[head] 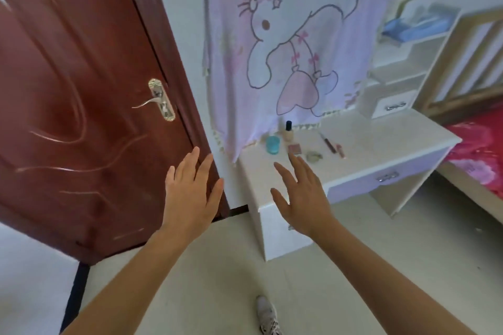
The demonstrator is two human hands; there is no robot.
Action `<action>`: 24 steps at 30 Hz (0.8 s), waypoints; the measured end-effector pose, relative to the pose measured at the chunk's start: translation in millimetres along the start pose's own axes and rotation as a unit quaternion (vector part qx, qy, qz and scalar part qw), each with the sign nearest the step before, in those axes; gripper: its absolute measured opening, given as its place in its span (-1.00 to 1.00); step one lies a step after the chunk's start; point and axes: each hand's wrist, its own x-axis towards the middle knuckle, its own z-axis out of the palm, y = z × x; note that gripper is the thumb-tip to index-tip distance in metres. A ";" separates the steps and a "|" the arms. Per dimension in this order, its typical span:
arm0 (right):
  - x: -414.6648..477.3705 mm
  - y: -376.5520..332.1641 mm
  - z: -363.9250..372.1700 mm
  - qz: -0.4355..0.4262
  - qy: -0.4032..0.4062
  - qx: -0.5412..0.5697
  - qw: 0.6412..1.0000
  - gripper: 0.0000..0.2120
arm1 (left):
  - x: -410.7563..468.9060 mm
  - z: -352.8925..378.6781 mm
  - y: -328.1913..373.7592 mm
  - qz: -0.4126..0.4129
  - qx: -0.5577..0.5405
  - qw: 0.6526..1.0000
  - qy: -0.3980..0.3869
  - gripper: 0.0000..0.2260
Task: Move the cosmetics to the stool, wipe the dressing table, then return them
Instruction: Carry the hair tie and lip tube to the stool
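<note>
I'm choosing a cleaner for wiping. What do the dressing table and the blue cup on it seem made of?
Dressing table: likely white painted or laminated board, smooth, with a slight sheen on top. Blue cup: translucent plastic or glass; light shows through, but it is too blurred to tell which.

Both arms are stretched forward, the left hand (190, 189) and the right hand (303, 194) with fingers spread, holding nothing.
</note>
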 end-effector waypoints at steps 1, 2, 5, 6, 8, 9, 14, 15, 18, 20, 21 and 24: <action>3.4 20.9 -0.7 0.017 -0.002 -0.010 1.000 -0.48 | 18.8 15.5 12.2 0.014 -0.007 1.000 -0.009 -0.47; 8.4 41.3 -1.5 0.035 -0.003 -0.018 0.999 -0.48 | 37.9 31.2 23.8 0.027 -0.013 0.999 -0.018 -0.47; 32.4 102.8 -4.1 0.077 -0.011 -0.046 0.996 -0.46 | 96.1 80.6 59.0 0.059 -0.043 0.996 -0.046 -0.48; 42.9 122.2 -5.9 0.090 -0.020 -0.056 0.994 -0.46 | 115.4 97.1 69.4 0.068 -0.054 0.995 -0.053 -0.49; 66.4 157.7 -11.4 0.111 -0.036 -0.069 0.991 -0.45 | 154.8 125.2 88.8 0.082 -0.076 0.991 -0.076 -0.49; 79.8 174.3 -15.4 0.120 -0.043 -0.076 0.989 -0.44 | 175.5 136.4 98.5 0.091 -0.087 0.988 -0.089 -0.49; 144.9 249.4 -34.1 0.160 -0.050 -0.115 0.979 -0.46 | 272.2 178.8 136.6 0.149 -0.104 0.976 -0.124 -0.51; 152.1 261.5 -34.5 0.179 -0.056 -0.117 0.975 -0.46 | 285.2 186.8 142.7 0.154 -0.101 0.974 -0.131 -0.51; 165.7 292.7 -30.1 0.221 -0.080 -0.102 0.967 -0.43 | 313.6 212.1 159.5 0.154 -0.113 0.970 -0.151 -0.51; 173.5 313.0 -23.4 0.236 -0.108 -0.090 0.962 -0.40 | 328.6 233.9 169.0 0.141 -0.117 0.967 -0.178 -0.49; 176.5 324.1 -18.2 0.242 -0.123 -0.085 0.959 -0.39 | 333.8 246.7 173.0 0.129 -0.115 0.965 -0.195 -0.48; 183.3 360.9 3.1 0.251 -0.168 -0.080 0.950 -0.36 | 341.1 286.3 185.6 0.084 -0.124 0.957 -0.250 -0.45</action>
